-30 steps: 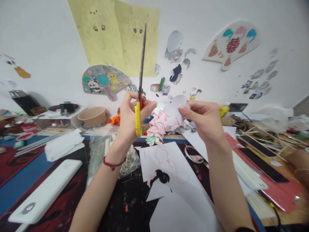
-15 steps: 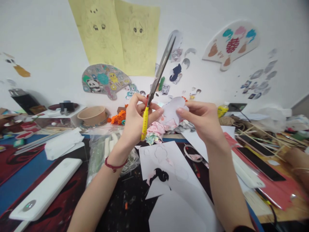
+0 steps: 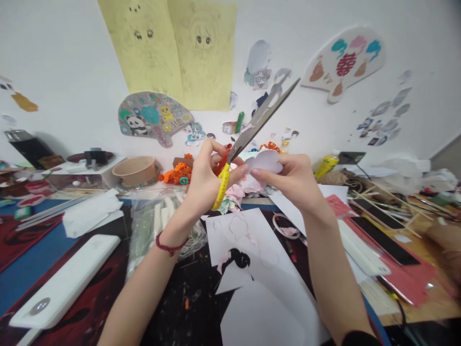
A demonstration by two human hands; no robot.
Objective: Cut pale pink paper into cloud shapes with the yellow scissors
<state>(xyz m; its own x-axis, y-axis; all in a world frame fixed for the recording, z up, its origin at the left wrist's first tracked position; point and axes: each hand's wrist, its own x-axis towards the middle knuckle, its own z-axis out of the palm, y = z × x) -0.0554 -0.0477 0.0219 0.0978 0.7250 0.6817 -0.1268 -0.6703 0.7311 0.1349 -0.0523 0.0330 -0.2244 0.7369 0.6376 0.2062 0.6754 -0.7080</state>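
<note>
While the scissors [image 3: 249, 138] stood almost upright a second ago, they now lean well over, blades pointing up and to the right across the wall. The white paper cutout [image 3: 265, 161], which earlier faced the camera more fully, has tipped and looks flatter, and the two thumbs have come nearer to each other along its lower edge. The left hand [image 3: 206, 178] is partly curled, with the scissors' yellow and red handles lodged in it; its thumb reaches the cutout's left side. The right hand [image 3: 296, 179] is closed in a pinch on the cutout, thumb in front and fingers behind. Held up above the tabletop [image 3: 169, 307], the cutout is in front of a crumpled pink patterned heap [image 3: 236, 190]. Below both hands, the white sheet with pencilled outlines [image 3: 268, 283] lies as before.
</note>
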